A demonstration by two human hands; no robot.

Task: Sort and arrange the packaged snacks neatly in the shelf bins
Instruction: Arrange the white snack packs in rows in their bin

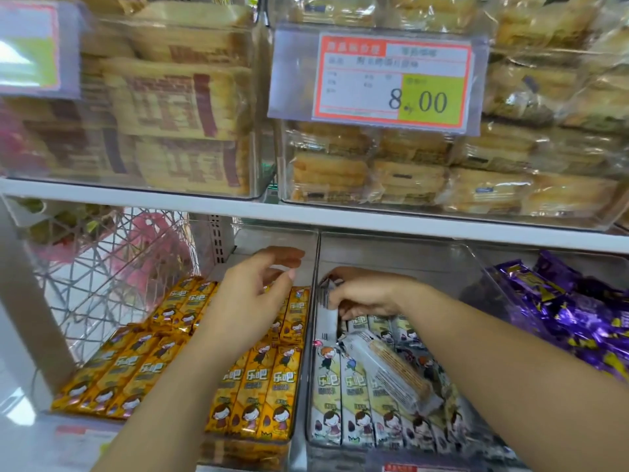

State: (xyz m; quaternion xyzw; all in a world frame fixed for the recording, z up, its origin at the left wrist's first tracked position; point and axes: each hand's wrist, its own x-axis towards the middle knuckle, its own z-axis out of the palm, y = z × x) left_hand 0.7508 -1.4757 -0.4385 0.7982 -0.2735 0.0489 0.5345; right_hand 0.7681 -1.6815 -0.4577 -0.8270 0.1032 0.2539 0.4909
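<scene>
**Head view: right hand on an upright pack at the back of the middle bin**

Head camera looks down into the lower shelf. The right hand (367, 294) reaches deep into the middle bin (408, 248), its fingers curled over the top of an upright pack (327, 311), which stands on end against the bin's left wall, behind the rows of white packs (354, 403). That pack's long axis runs up and down, while the rows below lie flat, pointing front to back. So, as I judge it, the pack has to be tipped down to match them.

One slanted pack (388, 369) lies loose across the white rows, its long axis diagonal from back left to front right. It sits just in front of the right hand and is nearer to it than to the left, which makes it a likely next pick.

The left hand (253, 294) hangs over the yellow packs (272, 396) in the left bin (272, 236), fingers loosely bent and apart, holding nothing. Whether it touches the packs I cannot tell.

The white packs are slim sticks in pale wrappers with cartoon figures. The slanted one shows a clear window with biscuit inside.
</scene>
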